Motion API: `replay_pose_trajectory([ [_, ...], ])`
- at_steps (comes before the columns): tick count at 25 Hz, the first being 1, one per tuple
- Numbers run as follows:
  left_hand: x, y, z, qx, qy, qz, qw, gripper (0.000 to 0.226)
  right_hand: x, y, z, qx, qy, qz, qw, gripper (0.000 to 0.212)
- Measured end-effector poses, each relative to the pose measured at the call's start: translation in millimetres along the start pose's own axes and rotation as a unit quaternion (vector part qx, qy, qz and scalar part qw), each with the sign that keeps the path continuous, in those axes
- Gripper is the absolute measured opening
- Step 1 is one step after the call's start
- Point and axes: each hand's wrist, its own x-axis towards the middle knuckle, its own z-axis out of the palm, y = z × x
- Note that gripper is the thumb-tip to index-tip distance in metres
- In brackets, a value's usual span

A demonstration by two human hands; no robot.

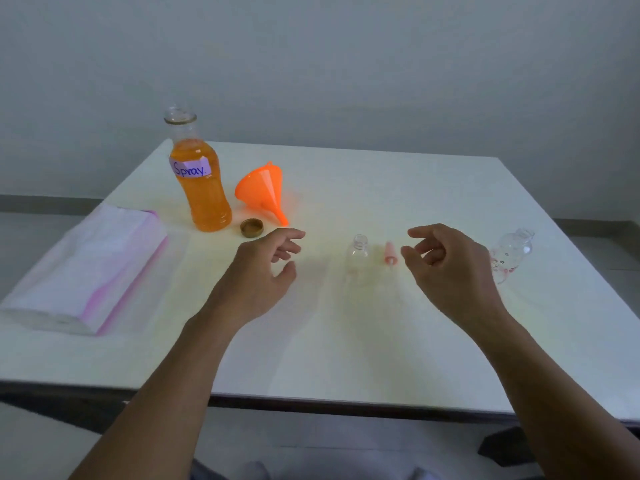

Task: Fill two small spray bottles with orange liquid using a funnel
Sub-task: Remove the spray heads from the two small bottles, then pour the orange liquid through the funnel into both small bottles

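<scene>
A tall open bottle of orange liquid (pixel 204 188), labelled "Spray", stands at the table's back left. Its brown cap (pixel 251 227) lies in front of it. An orange funnel (pixel 264 192) lies on its side to the right of the bottle. A small clear spray bottle (pixel 358 256) stands open mid-table, with a pink spray head (pixel 390 253) lying beside it. A second clear bottle (pixel 512 253) with a printed pattern stands at the right. My left hand (pixel 265 275) hovers left of the small bottle, fingers loosely curled, holding nothing. My right hand (pixel 446 268) hovers to its right, also empty.
A pack of white tissues in pink-edged wrap (pixel 86 271) lies at the table's left side. The white table (pixel 346 341) stands against a plain wall, and its front edge is close to my body.
</scene>
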Motion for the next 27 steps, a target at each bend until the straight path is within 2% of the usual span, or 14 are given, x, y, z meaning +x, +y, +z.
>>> replay_pose_trajectory([
  [2,-2.6,-6.8,-27.7,-0.034,0.145,-0.006,0.989,0.035,-17.5,-24.5,-6.4,0.043,0.067,-0.056,0.995,0.018],
  [4,0.7,-15.5,-54.6,-0.083,0.268,-0.055,0.958,0.032,-25.8,-57.3,-7.5,0.081,0.091,-0.12,0.985,0.021],
  [6,10.3,-24.7,-74.8,-0.087,0.322,-0.1,0.937,0.04,-20.1,-93.2,2.6,0.097,0.063,-0.163,0.98,0.021],
  [10,34.0,-43.4,-82.9,-0.07,0.284,-0.169,0.941,0.072,19.9,-152.7,55.8,0.03,-0.101,-0.173,0.979,0.025],
  [13,49.4,-58.5,-78.3,-0.066,0.246,-0.19,0.948,0.087,54.0,-170.8,105.9,-0.016,-0.165,-0.103,0.981,0.047],
  [15,58.5,-67.5,-75.2,-0.072,0.241,-0.199,0.947,0.091,72.3,-174.2,135.1,-0.046,-0.186,-0.056,0.98,0.069],
  [18,66.9,-72.8,-67.6,-0.081,0.248,-0.168,0.951,0.09,90.9,-178.0,163.7,-0.02,-0.198,0.027,0.98,0.101],
  [21,76.3,-77.9,-64.4,-0.09,0.256,-0.145,0.951,0.089,105.0,-182.5,183.0,0.008,-0.215,0.089,0.973,0.104],
  [27,82.8,-90.1,-74.1,-0.077,0.264,-0.145,0.951,0.073,116.5,-181.6,179.4,0.081,-0.202,0.087,0.972,0.1],
])
